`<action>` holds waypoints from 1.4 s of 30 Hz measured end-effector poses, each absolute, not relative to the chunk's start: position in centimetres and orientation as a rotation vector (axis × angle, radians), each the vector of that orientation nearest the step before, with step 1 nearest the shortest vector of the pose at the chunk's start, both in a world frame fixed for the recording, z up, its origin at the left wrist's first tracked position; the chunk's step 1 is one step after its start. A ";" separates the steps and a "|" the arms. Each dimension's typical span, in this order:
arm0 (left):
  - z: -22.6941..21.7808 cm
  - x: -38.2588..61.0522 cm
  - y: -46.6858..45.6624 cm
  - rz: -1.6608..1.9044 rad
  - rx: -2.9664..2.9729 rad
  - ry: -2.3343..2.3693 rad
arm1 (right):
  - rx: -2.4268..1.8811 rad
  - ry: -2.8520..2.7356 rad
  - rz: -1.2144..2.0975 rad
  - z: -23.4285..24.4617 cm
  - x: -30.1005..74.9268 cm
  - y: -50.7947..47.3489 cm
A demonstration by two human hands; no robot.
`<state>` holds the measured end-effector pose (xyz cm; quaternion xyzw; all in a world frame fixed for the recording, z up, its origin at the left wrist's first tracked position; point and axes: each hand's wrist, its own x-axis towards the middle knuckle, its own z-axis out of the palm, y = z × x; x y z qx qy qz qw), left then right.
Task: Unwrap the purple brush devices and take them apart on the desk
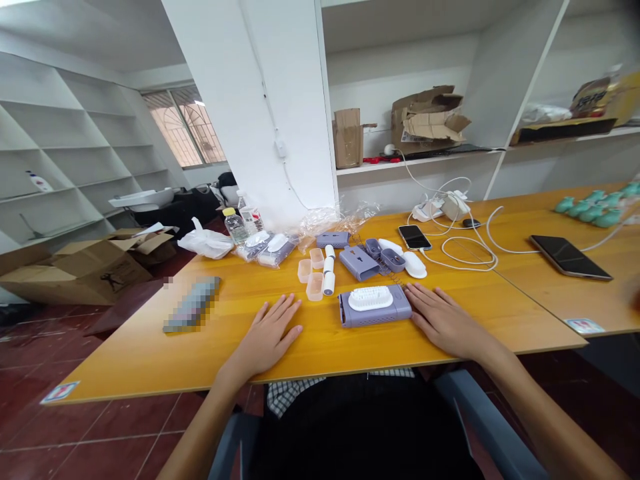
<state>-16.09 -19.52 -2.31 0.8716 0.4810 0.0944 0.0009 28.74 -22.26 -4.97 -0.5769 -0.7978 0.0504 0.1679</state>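
Note:
My left hand [269, 332] lies flat on the orange wooden table [150, 347], fingers spread, holding nothing. My right hand [443, 317] also lies flat and open, its fingertips just beside the right end of a lavender case [375, 311] with a white ridged insert [371, 298] on top. Behind the case lie small clear pink cups [315, 287], a white cylinder [329, 269], another lavender case part [359, 262] and a white oval piece [415, 264].
A black phone [414, 237] with white cables [465, 253] and a tablet [569, 256] lie to the right. Water bottles [235, 225], plastic bags [206, 243] and a blurred flat object [191, 305] are on the left. Cardboard boxes [85, 263] rest on the floor.

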 end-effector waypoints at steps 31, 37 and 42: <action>-1.2 -14.4 -21.1 0.549 2.704 1.450 | -1.513 -2.182 0.068 -4.9 28.9 -22.2; -0.3 -10.6 -22.9 0.620 2.671 1.280 | -1.396 -2.144 -0.024 -5.0 28.6 -22.3; 0.6 -8.5 -22.4 0.584 2.588 1.249 | -1.305 -2.216 -0.111 -4.0 26.1 -22.5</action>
